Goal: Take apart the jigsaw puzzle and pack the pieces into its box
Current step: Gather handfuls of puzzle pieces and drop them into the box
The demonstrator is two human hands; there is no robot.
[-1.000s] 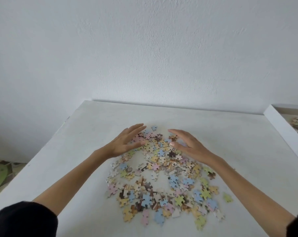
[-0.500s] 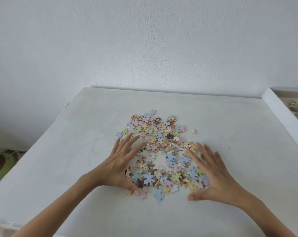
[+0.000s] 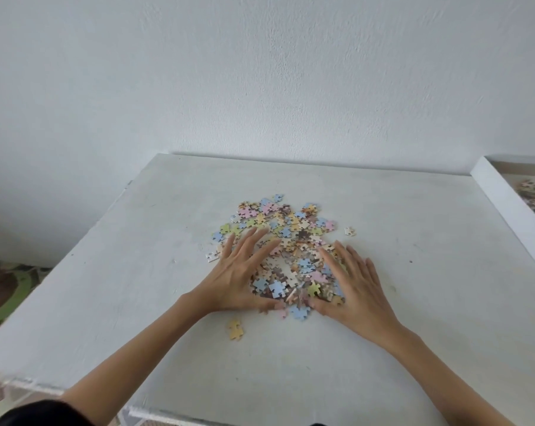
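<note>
Hands, L (image 3: 234, 276) & R (image 3: 353, 285), flat w/ fingers spread, flanking loose puzzle pieces (image 3: 286, 238) on table (image 3: 413, 302).

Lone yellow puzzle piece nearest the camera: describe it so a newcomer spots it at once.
Start at the white table, then the pile of loose pieces at its middle. Just nearer the camera than the left hand lies the yellow piece, alone on bare tabletop, touching nothing.
</note>
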